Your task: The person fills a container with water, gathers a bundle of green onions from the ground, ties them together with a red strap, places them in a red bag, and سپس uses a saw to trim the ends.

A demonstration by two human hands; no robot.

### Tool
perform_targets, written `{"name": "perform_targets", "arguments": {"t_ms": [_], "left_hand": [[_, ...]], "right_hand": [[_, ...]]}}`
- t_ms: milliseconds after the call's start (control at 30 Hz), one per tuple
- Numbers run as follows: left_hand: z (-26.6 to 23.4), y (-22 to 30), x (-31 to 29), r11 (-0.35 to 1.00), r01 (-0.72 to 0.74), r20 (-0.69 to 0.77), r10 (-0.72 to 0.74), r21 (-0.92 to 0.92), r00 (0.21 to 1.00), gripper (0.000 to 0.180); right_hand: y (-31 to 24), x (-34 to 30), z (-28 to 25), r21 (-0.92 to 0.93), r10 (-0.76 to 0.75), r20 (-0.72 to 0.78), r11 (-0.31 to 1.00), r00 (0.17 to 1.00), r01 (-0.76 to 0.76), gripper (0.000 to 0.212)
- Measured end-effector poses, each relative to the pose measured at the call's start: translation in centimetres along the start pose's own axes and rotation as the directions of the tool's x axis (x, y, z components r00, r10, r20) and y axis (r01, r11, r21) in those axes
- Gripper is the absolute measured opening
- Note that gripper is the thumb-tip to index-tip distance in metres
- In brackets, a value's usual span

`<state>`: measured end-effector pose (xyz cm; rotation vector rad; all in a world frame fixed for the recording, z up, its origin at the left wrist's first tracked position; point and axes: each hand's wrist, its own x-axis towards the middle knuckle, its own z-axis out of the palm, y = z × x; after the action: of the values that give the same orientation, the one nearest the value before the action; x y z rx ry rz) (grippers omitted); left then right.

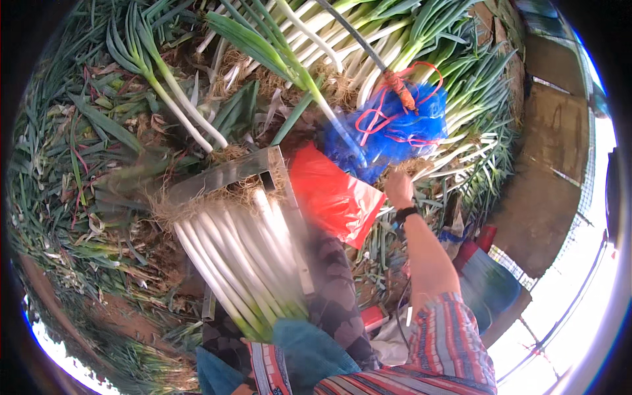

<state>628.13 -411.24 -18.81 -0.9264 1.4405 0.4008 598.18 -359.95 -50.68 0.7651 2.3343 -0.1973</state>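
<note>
White-stalked green onions (pixel 240 253) lie bundled in a metal tray (pixel 227 172) on the lap, roots frayed. Right hand (pixel 398 189) reaches toward the blue mesh bag (pixel 395 131), grip hidden, can't tell. Red plastic bag (pixel 332 194) sits just beside.

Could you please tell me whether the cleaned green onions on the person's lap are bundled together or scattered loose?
Bundled: the green onions lie side by side, roots against the metal frame.

Blue mesh bag (pixel 395 128) with red strings, blurred, atop piled green onions (pixel 454 85)
</note>
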Motion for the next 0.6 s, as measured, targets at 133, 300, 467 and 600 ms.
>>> {"name": "perform_targets", "arguments": {"t_ms": [133, 300, 467, 600], "left_hand": [[-0.8, 4.1, 1.5, 0.995, -0.102, 0.091, 0.104, -0.019, 0.990, 0.087], [-2.8, 8.7, 2.7, 0.974, -0.219, 0.059, 0.222, -0.057, 0.973, 0.078], [-5.5, 13.1, 2.4, 0.826, -0.552, -0.199, 0.526, -0.112, 0.827, 0.043], [-8.3, 20.5, 0.1, 0.627, -0.775, -0.360, 0.708, -0.076, 0.608, 0.037]], "right_hand": [[-4.8, 8.7, -6.3, 0.292, -0.209, -0.541, 0.862, 0.815, 0.415, 0.035], [-12.7, 8.2, -6.1, 0.188, -0.097, -0.141, 0.974, 0.985, 0.123, 0.052], [-9.4, 5.4, -0.6, 0.223, -0.127, -0.299, 0.954, 0.946, 0.198, 0.021], [-6.3, 2.4, 0.9, 0.413, -0.189, -0.235, 0.869, 0.954, 0.274, 0.018]]}}
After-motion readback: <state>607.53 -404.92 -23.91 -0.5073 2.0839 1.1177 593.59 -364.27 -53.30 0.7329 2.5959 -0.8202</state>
